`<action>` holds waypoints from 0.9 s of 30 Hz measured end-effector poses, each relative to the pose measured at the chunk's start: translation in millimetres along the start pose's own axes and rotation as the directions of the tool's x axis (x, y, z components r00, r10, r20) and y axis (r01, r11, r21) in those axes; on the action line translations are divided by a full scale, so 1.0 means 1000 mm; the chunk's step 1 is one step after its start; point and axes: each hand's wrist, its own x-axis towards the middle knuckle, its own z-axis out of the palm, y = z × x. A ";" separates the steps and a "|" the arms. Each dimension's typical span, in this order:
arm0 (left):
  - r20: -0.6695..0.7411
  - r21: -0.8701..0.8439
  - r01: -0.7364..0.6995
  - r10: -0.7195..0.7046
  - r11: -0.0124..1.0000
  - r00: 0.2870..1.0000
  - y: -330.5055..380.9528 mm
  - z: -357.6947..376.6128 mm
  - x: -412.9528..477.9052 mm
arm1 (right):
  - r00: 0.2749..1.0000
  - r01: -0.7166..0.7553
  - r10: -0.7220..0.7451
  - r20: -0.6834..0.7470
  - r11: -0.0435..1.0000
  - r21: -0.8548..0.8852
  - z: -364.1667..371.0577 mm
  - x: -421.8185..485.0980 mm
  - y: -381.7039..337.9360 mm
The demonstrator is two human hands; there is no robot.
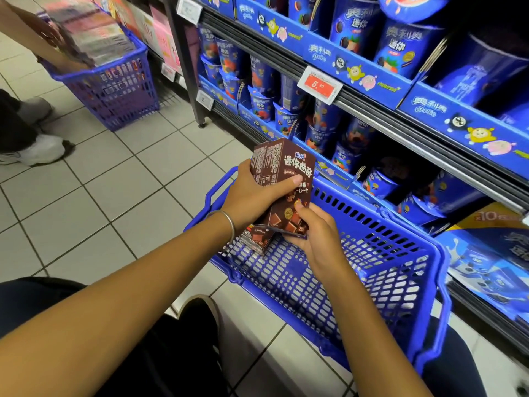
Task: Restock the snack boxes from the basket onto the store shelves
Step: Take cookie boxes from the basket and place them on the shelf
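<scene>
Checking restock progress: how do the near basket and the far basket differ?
The near basket is nearly empty, a brown box lying in one corner; the far basket is piled above its rim. The near basket is bright blue, the far basket more purple. Both are plastic mesh, on the tile floor.

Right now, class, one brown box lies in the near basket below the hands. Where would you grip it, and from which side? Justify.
Probably from above: the brown box seems to lie flat on the floor of the basket, whose walls block sideways reach. Pinch its narrow long sides, fingers one side, thumb opposite.
</scene>
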 end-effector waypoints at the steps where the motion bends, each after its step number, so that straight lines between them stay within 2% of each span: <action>1: -0.023 0.023 0.003 -0.002 1.000 1.000 0.001 -0.002 0.002 | 1.000 -0.003 0.003 0.002 1.000 -0.013 -0.001 0.001 0.002; 4: -0.102 0.098 0.031 -0.021 0.995 0.995 0.004 -0.009 0.006 | 0.999 -0.033 0.033 0.004 0.999 0.014 -0.003 0.007 0.009; 7: -0.127 0.054 0.056 -0.049 0.997 0.991 0.004 -0.017 0.010 | 0.994 -0.104 0.105 -0.011 0.991 0.079 -0.007 0.019 0.021; 11: -0.101 -0.097 0.108 -0.118 0.989 0.988 0.004 -0.025 0.015 | 0.956 -0.275 0.258 -0.142 0.954 -0.117 -0.010 0.045 0.054; 14: -0.068 -0.145 0.158 -0.169 0.977 0.983 0.003 -0.030 0.015 | 0.909 -0.417 0.394 -0.140 0.878 -0.237 -0.006 0.061 0.083; 17: -0.069 -0.155 0.168 -0.180 0.974 0.981 0.002 -0.034 0.012 | 0.875 -0.482 0.459 -0.152 0.810 -0.334 0.000 0.072 0.105; 22: -0.100 -0.156 0.156 -0.173 0.975 0.980 0.003 -0.043 0.008 | 0.834 -0.551 0.525 -0.169 0.780 -0.296 0.007 0.086 0.131; 27: -0.082 -0.223 0.201 -0.224 0.954 0.971 0.002 -0.048 0.002 | 0.797 -0.602 0.555 -0.238 0.760 -0.244 0.015 0.101 0.149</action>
